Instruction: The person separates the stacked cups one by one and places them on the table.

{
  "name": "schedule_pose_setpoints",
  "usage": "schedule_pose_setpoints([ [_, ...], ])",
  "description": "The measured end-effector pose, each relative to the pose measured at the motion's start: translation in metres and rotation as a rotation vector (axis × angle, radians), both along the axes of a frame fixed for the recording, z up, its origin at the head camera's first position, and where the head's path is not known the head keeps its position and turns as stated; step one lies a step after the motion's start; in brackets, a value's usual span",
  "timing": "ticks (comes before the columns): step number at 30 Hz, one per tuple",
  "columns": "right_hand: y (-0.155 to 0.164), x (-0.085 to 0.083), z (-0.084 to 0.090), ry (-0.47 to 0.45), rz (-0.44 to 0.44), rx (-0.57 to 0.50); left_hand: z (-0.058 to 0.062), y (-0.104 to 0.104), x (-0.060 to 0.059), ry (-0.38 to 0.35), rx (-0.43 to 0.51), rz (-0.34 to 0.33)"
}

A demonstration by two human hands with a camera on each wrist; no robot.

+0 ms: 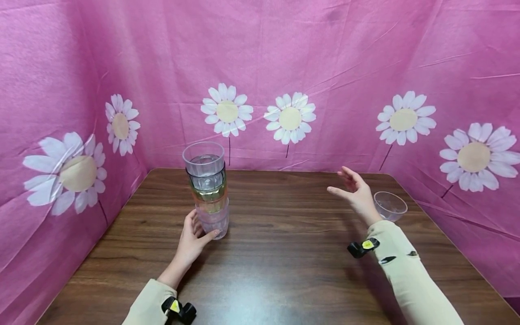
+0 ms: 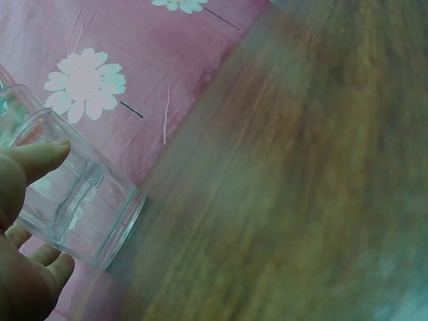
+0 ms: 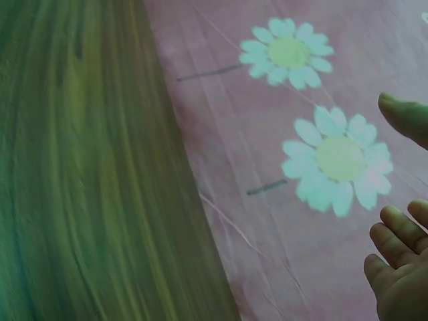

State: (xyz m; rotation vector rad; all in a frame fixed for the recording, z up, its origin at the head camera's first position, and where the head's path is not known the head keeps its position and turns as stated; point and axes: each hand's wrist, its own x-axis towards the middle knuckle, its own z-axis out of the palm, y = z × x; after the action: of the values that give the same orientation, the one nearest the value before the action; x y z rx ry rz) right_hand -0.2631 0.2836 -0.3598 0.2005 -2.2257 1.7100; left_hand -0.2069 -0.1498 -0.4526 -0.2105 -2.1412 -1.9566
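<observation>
A stack of cups [image 1: 208, 189] is being held at its base by the left hand [image 1: 191, 239], the fingers and thumb being curled round the lowest cup [image 2: 80, 200]. The stack is standing upright on the table [image 1: 284, 271], directly beyond the left palm. The right hand [image 1: 355, 192] is being held in the air with its fingers spread and relaxed, nothing being gripped. A single clear cup [image 1: 390, 206] is standing just behind that hand's wrist, apart from the fingers.

The cups are judged to be thin clear plastic: light, fairly stiff and smooth enough to slip. The stack is likely being made top-heavy by its height, so it is best taken low round the bottom cup, as is being done. A pink flowered cloth [image 1: 292, 67] is hanging beyond both hands.
</observation>
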Motion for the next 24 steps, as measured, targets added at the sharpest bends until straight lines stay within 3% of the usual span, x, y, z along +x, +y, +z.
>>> schedule_pose_setpoints([
  [13,-0.05,-0.007,-0.009,-0.004,0.102,-0.028,0.001,0.0,0.0,-0.007,0.017,-0.005],
  [24,-0.094,-0.008,-0.005,0.004,0.224,-0.067,0.0,0.0,0.0,-0.009,0.012,0.002],
])
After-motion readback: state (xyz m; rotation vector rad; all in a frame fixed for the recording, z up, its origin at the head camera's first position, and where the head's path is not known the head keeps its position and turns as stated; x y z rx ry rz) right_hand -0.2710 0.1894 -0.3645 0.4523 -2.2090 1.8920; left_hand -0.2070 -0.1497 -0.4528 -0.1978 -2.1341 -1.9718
